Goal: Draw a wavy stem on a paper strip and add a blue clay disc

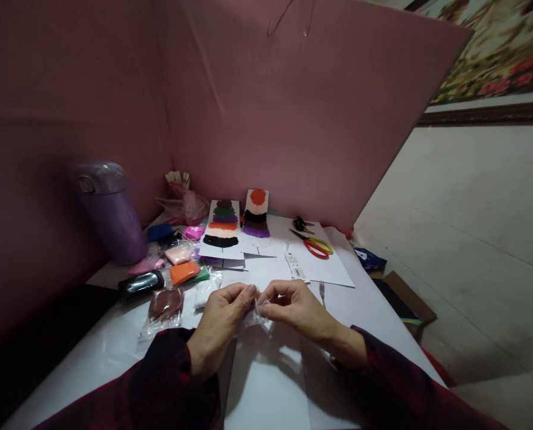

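Above a sheet of white paper (269,382), my left hand (224,316) and my right hand (296,307) meet at the fingertips. Both pinch a small clear plastic bag (254,319), which hangs crumpled between them. What the bag contains, if anything, is hard to make out. Just left of my left hand lies a bag of white clay-like material (206,292). A brown packet (165,304) and an orange packet (184,273) sit farther left. Beyond my right hand a small metal fork (322,291) rests on the table.
Two cards with coloured bands, a left card (221,233) and a right card (256,215), lean at the back. Scissors with red and yellow handles (318,246) lie at the back right, near a white tag (296,266). A purple bottle (114,215) stands left by the pink panel (266,107).
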`<state>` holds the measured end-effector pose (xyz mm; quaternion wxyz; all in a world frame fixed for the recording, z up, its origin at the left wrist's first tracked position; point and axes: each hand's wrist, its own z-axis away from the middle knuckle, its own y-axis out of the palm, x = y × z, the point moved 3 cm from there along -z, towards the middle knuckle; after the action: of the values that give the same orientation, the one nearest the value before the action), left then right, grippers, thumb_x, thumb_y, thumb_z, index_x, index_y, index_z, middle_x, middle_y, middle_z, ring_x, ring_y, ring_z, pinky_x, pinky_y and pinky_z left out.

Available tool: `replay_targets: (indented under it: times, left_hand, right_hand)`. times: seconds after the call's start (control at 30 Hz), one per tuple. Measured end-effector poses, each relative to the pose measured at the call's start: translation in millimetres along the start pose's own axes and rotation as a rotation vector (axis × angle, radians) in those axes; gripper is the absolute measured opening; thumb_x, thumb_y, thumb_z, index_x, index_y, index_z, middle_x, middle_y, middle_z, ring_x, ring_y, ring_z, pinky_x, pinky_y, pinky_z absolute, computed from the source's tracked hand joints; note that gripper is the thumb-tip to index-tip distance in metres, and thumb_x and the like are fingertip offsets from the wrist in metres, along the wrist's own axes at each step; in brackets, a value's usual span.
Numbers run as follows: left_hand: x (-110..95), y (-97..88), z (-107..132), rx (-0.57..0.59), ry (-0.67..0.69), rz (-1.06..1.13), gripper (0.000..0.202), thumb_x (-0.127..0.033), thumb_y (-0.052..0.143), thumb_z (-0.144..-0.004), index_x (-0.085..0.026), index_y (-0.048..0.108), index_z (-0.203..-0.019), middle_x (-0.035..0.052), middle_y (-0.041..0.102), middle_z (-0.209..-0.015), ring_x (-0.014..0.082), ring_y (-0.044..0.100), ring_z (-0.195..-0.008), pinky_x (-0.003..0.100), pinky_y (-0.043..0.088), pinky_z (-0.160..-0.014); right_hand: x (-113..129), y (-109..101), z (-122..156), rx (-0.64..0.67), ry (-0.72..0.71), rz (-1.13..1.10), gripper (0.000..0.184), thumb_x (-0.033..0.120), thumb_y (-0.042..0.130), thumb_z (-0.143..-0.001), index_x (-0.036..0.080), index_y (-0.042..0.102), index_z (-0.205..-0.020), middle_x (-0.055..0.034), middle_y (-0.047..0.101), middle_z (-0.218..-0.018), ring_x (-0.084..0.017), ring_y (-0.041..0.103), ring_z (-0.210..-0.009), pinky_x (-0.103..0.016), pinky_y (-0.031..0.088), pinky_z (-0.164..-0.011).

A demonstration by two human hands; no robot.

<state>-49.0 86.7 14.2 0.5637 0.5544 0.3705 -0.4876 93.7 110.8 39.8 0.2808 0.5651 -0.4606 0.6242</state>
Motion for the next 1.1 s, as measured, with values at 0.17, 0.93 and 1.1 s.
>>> replay_targets:
  times: [0.17, 0.93, 1.1]
  left_hand:
    - [1.7, 0.3, -2.2, 0.01, -0.008, -0.042, 0.045, -0.056, 0.069, -0.071, -0.012, 0.061, -0.067, -0.0029, 0.047, -0.058, 0.0077, 0.041, -0.053, 0.018, 0.033, -0.047]
    - [2.1, -0.1, -3.5, -0.031, -0.086, -0.017, 0.049, -0.059, 0.071, -0.067, -0.012, 0.061, -0.079, -0.0001, 0.058, -0.059, 0.0117, 0.057, -0.048, 0.018, 0.037, -0.037]
    - [1.4, 0.4, -3.2, -0.032, -0.083, -0.018, 0.046, -0.058, 0.071, -0.068, -0.013, 0.06, -0.074, -0.003, 0.052, -0.054, 0.0115, 0.055, -0.048, 0.018, 0.036, -0.038]
  right_hand:
    - [-6.0, 3.7, 1.5, -0.135, -0.134, 0.259, 0.01, 0.008, 0.066, -0.07, 0.018, 0.068, -0.067, 0.0016, 0.059, -0.067, -0.012, 0.053, -0.065, -0.026, 0.041, -0.064]
    - [-25.3, -88.8, -19.6, 0.131, -0.02, 1.267, 0.018, 0.009, 0.05, -0.07, 0.016, 0.059, -0.084, -0.0096, 0.064, -0.089, -0.021, 0.056, -0.08, -0.028, 0.037, -0.068]
    - [-28.4, -84.9, -20.1, 0.149, -0.062, 1.378, 0.014, 0.013, 0.052, -0.074, 0.015, 0.062, -0.084, -0.0111, 0.064, -0.091, -0.022, 0.057, -0.084, -0.03, 0.037, -0.071]
